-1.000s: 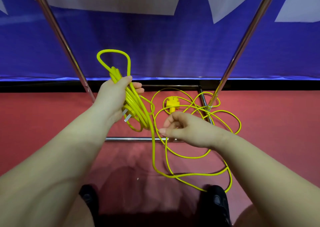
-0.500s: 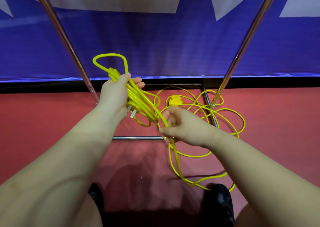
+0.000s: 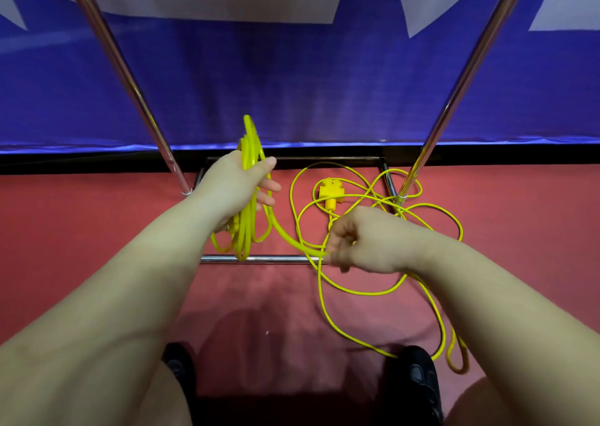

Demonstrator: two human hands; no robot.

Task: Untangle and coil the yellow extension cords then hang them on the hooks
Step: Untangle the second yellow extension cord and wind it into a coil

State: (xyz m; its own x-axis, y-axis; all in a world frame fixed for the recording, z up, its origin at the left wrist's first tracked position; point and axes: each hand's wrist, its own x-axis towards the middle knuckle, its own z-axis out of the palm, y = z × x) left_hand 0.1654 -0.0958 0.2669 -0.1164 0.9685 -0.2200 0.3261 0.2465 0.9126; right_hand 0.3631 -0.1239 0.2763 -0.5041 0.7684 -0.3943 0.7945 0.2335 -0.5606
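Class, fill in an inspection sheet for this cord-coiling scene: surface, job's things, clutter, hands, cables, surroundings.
Surface: red floor.
Job's things: coil of yellow cord; socket end lying on the floor; no hooks seen.
Clutter: nothing seen.
Hands: left hand grips the coil; right hand pinches the cord running from it.
Cables: loose loops tangled on the floor.
Surroundings: metal rack frame, blue banner, black shoes.

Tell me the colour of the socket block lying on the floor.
Yellow, matching its cord; the socket block shows best in the head view.
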